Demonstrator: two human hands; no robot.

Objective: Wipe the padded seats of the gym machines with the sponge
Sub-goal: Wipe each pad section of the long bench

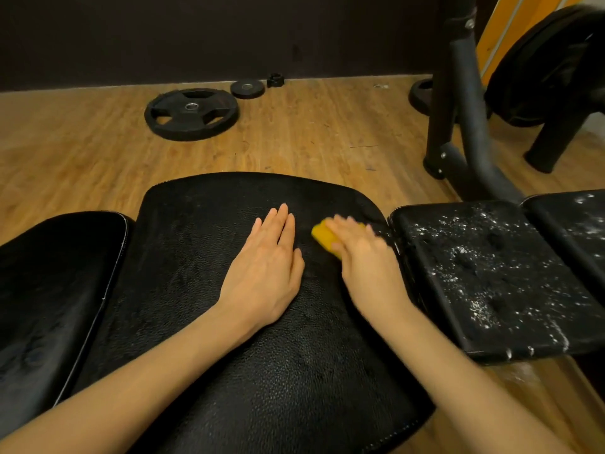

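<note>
You are looking at a dim, warm-lit room: the wall (196, 34) behind is almost black, while the floor (82, 152) glows amber. Light falls from above, leaving soft sheen on the middle pad (229, 322) and on the left pad (65, 257), with white specks glinting on the right pad (484, 267). Your right hand (357, 247) and the sponge (324, 239) under it are smeared by motion blur; your left hand (265, 267) is sharp. The wide lens bends the edges, so your forearms bulge at the bottom corners. The plate (550, 63) at top right is soft and blurred.
</note>
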